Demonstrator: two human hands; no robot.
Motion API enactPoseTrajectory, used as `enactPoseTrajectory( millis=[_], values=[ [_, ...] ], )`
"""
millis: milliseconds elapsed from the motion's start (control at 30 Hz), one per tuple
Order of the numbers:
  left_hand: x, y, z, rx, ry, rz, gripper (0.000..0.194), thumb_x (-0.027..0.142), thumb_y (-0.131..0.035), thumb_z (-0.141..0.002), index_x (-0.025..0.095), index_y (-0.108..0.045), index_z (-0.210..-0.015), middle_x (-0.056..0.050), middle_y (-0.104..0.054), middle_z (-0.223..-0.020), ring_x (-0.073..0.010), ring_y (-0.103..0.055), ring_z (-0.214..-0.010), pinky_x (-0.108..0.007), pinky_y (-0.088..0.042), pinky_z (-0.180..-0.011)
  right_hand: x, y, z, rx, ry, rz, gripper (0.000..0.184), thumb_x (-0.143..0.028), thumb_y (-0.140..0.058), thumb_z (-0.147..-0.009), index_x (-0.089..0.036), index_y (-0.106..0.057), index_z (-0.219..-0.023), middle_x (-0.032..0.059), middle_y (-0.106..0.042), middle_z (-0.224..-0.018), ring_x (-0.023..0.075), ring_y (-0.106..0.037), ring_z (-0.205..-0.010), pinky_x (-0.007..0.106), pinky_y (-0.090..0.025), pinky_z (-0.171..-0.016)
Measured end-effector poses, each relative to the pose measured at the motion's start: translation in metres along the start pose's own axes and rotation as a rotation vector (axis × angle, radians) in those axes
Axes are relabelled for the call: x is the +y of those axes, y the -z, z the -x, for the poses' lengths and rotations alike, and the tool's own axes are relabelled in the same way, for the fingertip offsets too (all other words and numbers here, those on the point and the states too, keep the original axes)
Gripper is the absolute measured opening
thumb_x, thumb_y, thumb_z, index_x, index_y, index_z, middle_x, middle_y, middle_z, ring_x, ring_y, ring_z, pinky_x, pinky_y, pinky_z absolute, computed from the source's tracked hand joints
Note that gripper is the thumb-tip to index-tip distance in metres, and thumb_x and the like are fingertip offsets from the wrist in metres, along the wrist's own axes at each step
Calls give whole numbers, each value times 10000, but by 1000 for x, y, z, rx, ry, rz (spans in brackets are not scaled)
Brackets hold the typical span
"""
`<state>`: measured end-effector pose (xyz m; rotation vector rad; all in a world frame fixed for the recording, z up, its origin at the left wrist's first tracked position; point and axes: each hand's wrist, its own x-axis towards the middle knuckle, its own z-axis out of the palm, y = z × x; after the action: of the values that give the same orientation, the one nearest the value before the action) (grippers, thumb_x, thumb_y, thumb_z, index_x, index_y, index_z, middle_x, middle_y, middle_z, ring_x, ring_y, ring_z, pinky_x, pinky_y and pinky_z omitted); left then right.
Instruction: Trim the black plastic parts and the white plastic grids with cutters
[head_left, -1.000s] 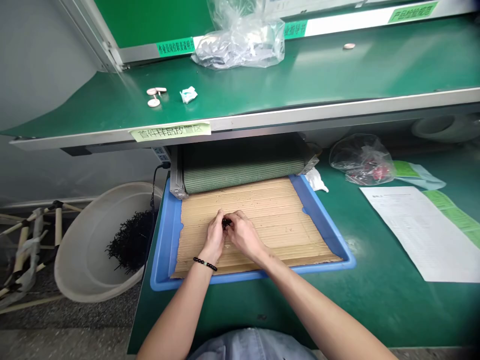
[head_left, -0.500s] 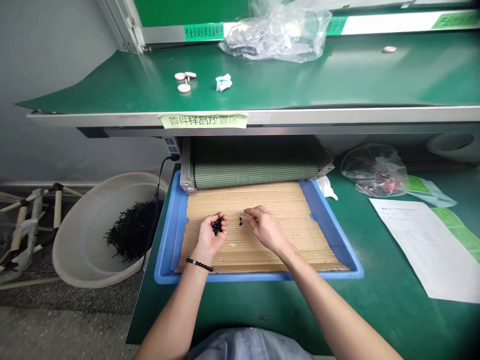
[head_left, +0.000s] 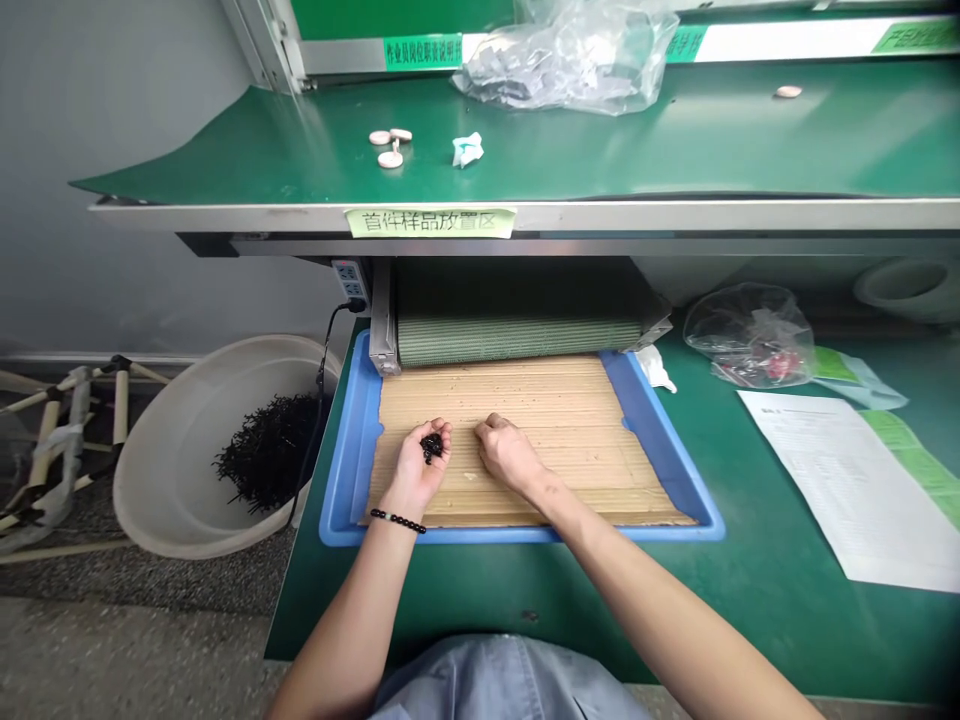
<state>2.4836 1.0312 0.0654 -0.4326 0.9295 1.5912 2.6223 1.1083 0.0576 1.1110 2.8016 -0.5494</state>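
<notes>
My left hand [head_left: 421, 462] is cupped palm up over the cardboard, its fingers curled round a small heap of shiny black parts [head_left: 431, 447]. Just to its right, my right hand [head_left: 507, 452] is closed with the fingertips together, low over the cardboard sheet [head_left: 525, 390]; whatever it pinches is hidden behind the fingers. The ribbed cardboard lines a shallow blue tray [head_left: 675, 460] on the green table.
A green conveyor belt [head_left: 517, 340] ends over the tray's far side. Left of the table stands a white tub [head_left: 165, 470] with black pieces. Papers [head_left: 840, 480] and a plastic bag [head_left: 750, 335] lie at right. A shelf [head_left: 600, 170] overhangs the back.
My right hand has come down and slightly left, its fingers now closed. Small black parts seen between the hands earlier no longer show. My left hand still holds its heap; the view has shifted a little.
</notes>
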Motion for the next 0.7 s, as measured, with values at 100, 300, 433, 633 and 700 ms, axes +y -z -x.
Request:
enactPoseTrajectory(
  millis=[100,300,433,633,700],
  values=[
    [-5,4,0,15,6,20,183,59,-458,-874,92,-607,-771,-79,-634,-727,-115,-621,-644,-182,-526,-558,-18,11,12,65,21,-71,217,-123,-446,-913,-142,-636,-1016,111,-602,-1024,185,-590,-890,252,-449,-813],
    [-1,6,12,0,-9,88,252,114,-425,-924,123,-575,-721,-39,-607,-680,-85,-593,-605,-151,-509,-542,-38,27,-2,231,140,-260,291,-219,-391,-982,-186,-643,-1123,76,-622,-1126,166,-576,-1024,255,-429,-916],
    [10,19,34,-39,12,79,238,122,-449,-917,87,-601,-737,-92,-628,-727,-89,-591,-608,-153,-509,-541,-14,13,-56,197,-68,-48,413,-226,-359,-984,-99,-470,-1361,183,-525,-1280,240,-553,-1080,315,-416,-926],
    [8,44,57,-79,-13,36,263,143,-464,-916,63,-638,-736,-111,-641,-736,-86,-583,-595,-154,-504,-543,-2,-4,-124,38,-88,112,420,-198,-265,-993,-68,-573,-1247,218,-625,-1115,294,-557,-1079,394,-360,-965],
    [7,49,59,-84,-26,29,258,148,-472,-913,66,-647,-743,-108,-645,-739,-88,-586,-604,-159,-507,-552,0,-4,-133,-34,-102,151,423,-207,-262,-996,-47,-617,-1163,223,-640,-1090,279,-589,-1027,368,-390,-925]
  ],
)
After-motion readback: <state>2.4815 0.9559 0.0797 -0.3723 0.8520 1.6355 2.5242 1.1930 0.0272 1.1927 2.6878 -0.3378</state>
